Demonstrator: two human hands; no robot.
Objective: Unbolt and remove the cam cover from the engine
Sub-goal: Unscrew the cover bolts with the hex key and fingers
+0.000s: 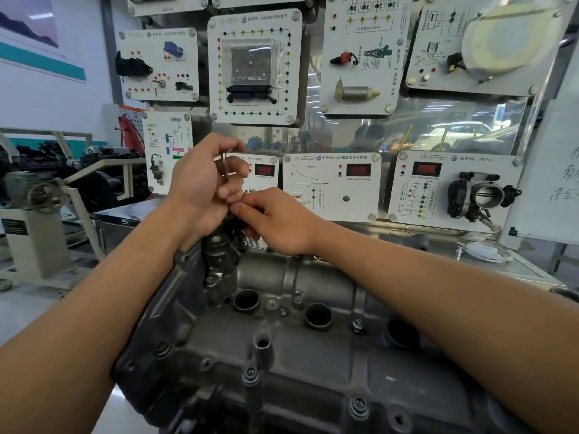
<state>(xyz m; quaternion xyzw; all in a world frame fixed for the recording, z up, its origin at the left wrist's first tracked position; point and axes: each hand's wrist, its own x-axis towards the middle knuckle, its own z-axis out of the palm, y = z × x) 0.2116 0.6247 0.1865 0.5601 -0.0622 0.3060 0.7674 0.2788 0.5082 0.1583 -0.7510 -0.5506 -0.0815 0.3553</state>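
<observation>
left hand (200, 186): curled round a thin dark L-shaped metal key (225, 166), raised above the cover's far end
right hand (275, 220): fingertips pinch a small shiny piece (248, 192) at the key's lower end; can't tell what it is
grey cast-metal cam cover (313, 355): low centre, on the engine, flanged steel bolts (250, 375) seated
risk: the pinched piece may slip and drop into a round open plug well (247, 300)
cause: fingertip-only hold above the wells

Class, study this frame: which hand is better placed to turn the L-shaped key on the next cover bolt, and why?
Likely the left. The left hand grips the L-shaped key above the far end of the cam cover; the right hand only seems to pinch a small metal piece.
</observation>
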